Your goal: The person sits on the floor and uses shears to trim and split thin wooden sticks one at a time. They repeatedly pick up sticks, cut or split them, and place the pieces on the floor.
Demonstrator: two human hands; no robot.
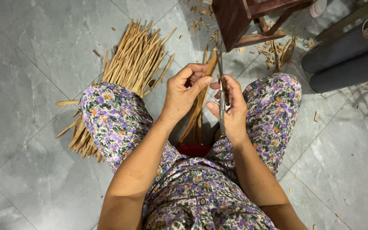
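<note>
Stick (210,68) sits upright between both hands, above the gap between the knees. Going left to right: a pile (126,81) of similar brown sticks lies fanned on the floor (26,64), partly under the left knee. The left hand (185,91) is closed around the stick, thumb pressed along its upper side, wrist bent slightly back, forearm running down over the left thigh. More sticks (194,123) hang below that hand toward a red stool (194,149). The right hand (231,106) is closed on a narrow grey blade (221,91) held nearly vertical, its edge against the stick, fingers curled tight, forearm coming in over the right thigh. Further right, shavings (273,51) lie under a dark wooden stool (245,19), and 2 grey rolls (346,59) rest at the edge.

As I judge it, good paring here needs the left thumb kept clear of the edge, the blade at a shallow angle, and short strokes along the grain, with the stick braced firmly so it cannot twist.
</note>
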